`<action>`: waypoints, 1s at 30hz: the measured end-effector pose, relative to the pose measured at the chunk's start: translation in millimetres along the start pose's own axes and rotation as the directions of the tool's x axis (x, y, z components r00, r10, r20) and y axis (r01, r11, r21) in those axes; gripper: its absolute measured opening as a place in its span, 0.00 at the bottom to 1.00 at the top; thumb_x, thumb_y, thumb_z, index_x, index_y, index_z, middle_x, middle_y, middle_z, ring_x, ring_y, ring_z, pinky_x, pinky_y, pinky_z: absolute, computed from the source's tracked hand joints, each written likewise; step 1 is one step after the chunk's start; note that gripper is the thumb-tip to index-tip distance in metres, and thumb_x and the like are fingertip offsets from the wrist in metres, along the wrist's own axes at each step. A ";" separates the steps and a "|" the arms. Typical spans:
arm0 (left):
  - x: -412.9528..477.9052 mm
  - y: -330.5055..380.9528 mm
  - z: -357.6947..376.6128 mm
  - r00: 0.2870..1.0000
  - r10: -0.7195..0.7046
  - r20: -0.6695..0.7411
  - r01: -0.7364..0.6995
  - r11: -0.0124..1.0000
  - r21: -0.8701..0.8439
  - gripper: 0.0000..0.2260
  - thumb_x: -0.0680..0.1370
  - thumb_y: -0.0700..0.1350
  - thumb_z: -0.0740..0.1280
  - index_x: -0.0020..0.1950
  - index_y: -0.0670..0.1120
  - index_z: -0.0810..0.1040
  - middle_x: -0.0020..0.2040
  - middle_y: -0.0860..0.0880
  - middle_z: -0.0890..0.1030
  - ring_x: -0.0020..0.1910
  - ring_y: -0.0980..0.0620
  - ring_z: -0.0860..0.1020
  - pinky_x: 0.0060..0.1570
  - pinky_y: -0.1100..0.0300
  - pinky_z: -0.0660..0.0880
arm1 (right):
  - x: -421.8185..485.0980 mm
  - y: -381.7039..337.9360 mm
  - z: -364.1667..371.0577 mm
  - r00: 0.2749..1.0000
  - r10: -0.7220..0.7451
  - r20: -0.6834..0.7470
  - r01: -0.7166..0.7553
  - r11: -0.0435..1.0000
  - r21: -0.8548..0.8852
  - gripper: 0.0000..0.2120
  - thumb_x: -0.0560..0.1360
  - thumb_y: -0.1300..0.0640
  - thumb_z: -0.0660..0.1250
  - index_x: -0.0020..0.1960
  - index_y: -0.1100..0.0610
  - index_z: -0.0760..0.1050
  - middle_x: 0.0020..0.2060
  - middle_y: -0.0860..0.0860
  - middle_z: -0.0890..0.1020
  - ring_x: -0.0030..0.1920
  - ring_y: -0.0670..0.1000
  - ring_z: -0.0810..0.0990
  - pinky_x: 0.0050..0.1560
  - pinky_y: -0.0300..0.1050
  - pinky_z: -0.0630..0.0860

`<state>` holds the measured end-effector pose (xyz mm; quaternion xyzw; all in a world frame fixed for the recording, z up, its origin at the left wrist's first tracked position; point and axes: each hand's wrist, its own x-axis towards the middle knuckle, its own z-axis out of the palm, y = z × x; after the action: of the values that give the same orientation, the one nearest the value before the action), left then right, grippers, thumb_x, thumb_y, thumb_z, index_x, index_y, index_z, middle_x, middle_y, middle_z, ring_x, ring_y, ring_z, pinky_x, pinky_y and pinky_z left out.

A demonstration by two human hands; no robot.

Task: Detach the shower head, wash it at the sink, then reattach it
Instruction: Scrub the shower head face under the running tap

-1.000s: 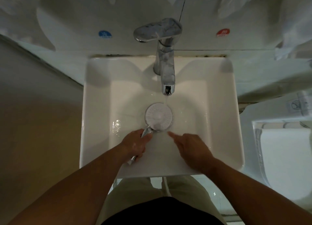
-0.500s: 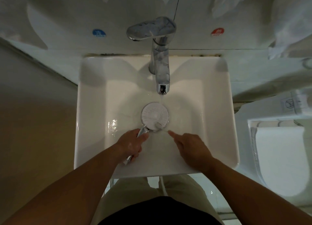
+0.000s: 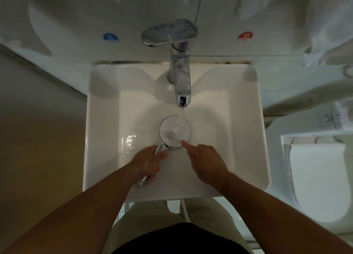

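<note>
A round chrome-rimmed shower head (image 3: 174, 130) lies face up in the white sink (image 3: 103, 131), under the water running from the chrome faucet (image 3: 180, 78). My left hand (image 3: 148, 163) grips the shower head's chrome handle, which pokes out below my fist. My right hand (image 3: 205, 161) has its index finger stretched out, its tip touching the lower right edge of the spray face; the other fingers are curled.
A blue sticker (image 3: 110, 37) and a red sticker (image 3: 245, 36) mark the wall on either side of the faucet. A white toilet (image 3: 319, 177) stands right of the sink. White cloth (image 3: 324, 24) hangs at the upper right. A brownish wall is on the left.
My right index finger has moved up from beside the shower head onto the lower edge of its face. The left hand keeps its grip on the handle.
</note>
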<state>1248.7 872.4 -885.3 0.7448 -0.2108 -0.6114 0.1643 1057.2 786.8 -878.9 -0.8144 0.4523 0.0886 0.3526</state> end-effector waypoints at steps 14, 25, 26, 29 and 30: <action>20.3 36.4 -35.4 0.924 0.381 -0.015 -0.268 0.676 0.686 0.15 0.83 0.54 0.59 0.56 0.44 0.77 0.52 0.41 0.83 0.53 0.37 0.80 0.49 0.55 0.71 | 30.7 -27.5 -53.2 0.995 0.023 -0.100 -0.032 0.995 -0.090 0.23 0.83 0.55 0.57 0.75 0.39 0.67 0.51 0.55 0.85 0.44 0.57 0.84 0.49 0.52 0.82; 26.9 47.4 -19.3 0.922 0.387 0.003 -0.290 0.685 0.668 0.20 0.75 0.64 0.54 0.53 0.53 0.76 0.52 0.44 0.84 0.51 0.39 0.82 0.50 0.51 0.78 | 14.0 -47.9 -63.5 1.000 0.010 0.001 -0.009 0.936 -0.351 0.25 0.81 0.58 0.56 0.77 0.44 0.66 0.65 0.57 0.80 0.59 0.59 0.82 0.57 0.53 0.79; 28.3 45.4 -18.8 0.920 0.391 0.003 -0.291 0.681 0.671 0.19 0.78 0.62 0.56 0.54 0.51 0.77 0.53 0.44 0.84 0.53 0.38 0.82 0.51 0.51 0.78 | 14.7 -43.8 -62.0 1.000 0.001 0.027 0.009 0.934 -0.356 0.26 0.81 0.58 0.57 0.77 0.43 0.66 0.66 0.57 0.79 0.59 0.59 0.81 0.57 0.54 0.79; 27.0 42.9 -18.6 0.942 0.337 0.001 -0.257 0.716 0.649 0.15 0.82 0.58 0.60 0.55 0.48 0.78 0.51 0.41 0.83 0.44 0.41 0.83 0.44 0.52 0.79 | 13.4 -29.7 -55.0 0.999 0.002 0.036 0.010 0.951 -0.310 0.26 0.82 0.57 0.56 0.77 0.40 0.64 0.64 0.55 0.81 0.56 0.57 0.83 0.53 0.53 0.81; 26.2 41.9 -17.7 0.960 0.280 -0.010 -0.216 0.765 0.607 0.15 0.82 0.59 0.61 0.53 0.48 0.77 0.46 0.42 0.83 0.35 0.43 0.82 0.36 0.52 0.80 | 15.0 -23.0 -54.1 0.999 0.019 -0.027 -0.026 0.958 -0.285 0.26 0.82 0.57 0.56 0.77 0.39 0.63 0.61 0.54 0.82 0.53 0.57 0.84 0.49 0.52 0.81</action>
<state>1265.6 822.8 -882.8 0.7533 -0.4816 -0.4477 0.0097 1074.7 749.2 -834.7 -0.8526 0.4481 0.1470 0.2251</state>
